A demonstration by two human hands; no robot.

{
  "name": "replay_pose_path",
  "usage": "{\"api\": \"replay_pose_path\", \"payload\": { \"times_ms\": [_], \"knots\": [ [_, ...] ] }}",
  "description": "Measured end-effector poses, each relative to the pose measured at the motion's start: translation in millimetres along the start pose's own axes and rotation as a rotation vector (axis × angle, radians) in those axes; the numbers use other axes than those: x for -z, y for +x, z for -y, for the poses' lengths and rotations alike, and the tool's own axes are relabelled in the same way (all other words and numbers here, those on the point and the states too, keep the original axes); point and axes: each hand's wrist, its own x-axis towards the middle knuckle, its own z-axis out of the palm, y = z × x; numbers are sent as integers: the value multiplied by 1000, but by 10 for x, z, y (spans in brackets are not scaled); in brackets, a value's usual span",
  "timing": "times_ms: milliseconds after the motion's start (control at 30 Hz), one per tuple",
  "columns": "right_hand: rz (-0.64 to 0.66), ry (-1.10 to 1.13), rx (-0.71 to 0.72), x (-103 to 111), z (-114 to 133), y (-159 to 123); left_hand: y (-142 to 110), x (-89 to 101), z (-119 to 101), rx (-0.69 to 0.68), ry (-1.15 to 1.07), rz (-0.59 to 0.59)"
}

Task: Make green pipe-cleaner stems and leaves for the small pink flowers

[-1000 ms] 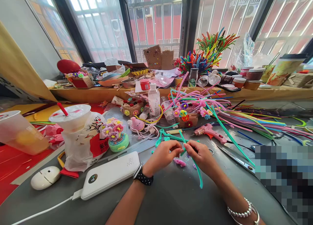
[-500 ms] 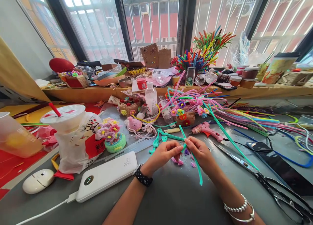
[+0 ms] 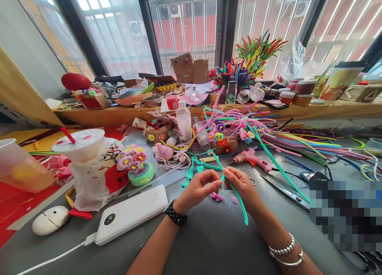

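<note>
Green fuzzy strip (image 3: 242, 207): lying between my two hands, just above the table, it is slanting from an upper tip beyond my fingers down to a loose end below my right palm.
My left hand (image 3: 200, 191): thumb and forefinger are curving into a ring, their tips nearly closed, pinching green fuzz at the crossing; I cannot tell whether that short bit is part of the same strip.
My right hand (image 3: 240, 185): thumb and forefinger are pressing together on the strip, just beside the left fingertips, while the other fingers are curling under.
Wrists: a dark dotted watch band (image 3: 176, 214) is circling my left one; a silver beaded bracelet (image 3: 282, 250) is circling my right.
Green looped piece (image 3: 189, 174): it is lying on the table just behind my left hand.
Pink scraps (image 3: 216, 196): they are resting on the grey table (image 3: 193, 247) beneath my fingers.
Pink glue gun (image 3: 249, 156): it is lying beyond my right hand.
Scissors (image 3: 288, 193): the blades are pointing away from me at the right; blurred blocks are hiding part of the handles.
White power bank (image 3: 133, 215): it is sitting near my left wrist, a cable running from it.
Flower pot (image 3: 141, 174): pastel blooms are topping its green base, beyond the power bank.
</note>
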Motion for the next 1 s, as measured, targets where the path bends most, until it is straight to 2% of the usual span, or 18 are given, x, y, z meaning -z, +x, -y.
{"api": "replay_pose_path", "payload": {
  "times_ms": [167,300,467,667,1000],
  "knots": [
    [21,-295,65,81,52,25,10,17,-26,1,167,-77],
    [64,-425,114,78,52,30,30,9,31,33,106,-181],
    [93,-461,112,54,21,36,48,14,121,117,-19,-111],
    [81,-464,117,77,26,31,60,37,111,112,-10,-279],
    [-12,-617,204,52,7,0,73,29,81,162,-14,-279]
  ]
}}
